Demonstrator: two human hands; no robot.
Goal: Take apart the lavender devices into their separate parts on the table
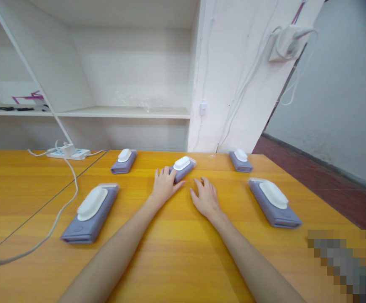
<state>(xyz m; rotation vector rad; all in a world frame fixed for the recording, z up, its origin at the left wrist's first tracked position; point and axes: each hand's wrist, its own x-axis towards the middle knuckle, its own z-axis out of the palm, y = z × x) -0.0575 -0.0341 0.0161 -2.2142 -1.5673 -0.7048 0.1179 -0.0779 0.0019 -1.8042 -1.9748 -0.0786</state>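
Observation:
Five points apart on the table are several grey-purple flat boxes, each topped with a white oval piece. At the back middle, a box (184, 172) lies at a slant under its white oval piece (181, 163). My left hand (164, 186) is at this box's near end, index finger against it and thumb stretched out to the right. The fingers are spread, and their tips are partly hidden. My right hand (206, 197) hovers or rests just right of it, fingers loosely apart, holding nothing; whether it touches the table I cannot tell.
Other boxes lie at the front left (99, 219), back left (126, 165), back right (242, 165) and front right (273, 216) of the wooden table (170, 252). A power strip (83, 154) and white cable (75, 181) lie left. White shelving (123, 113) stands behind.

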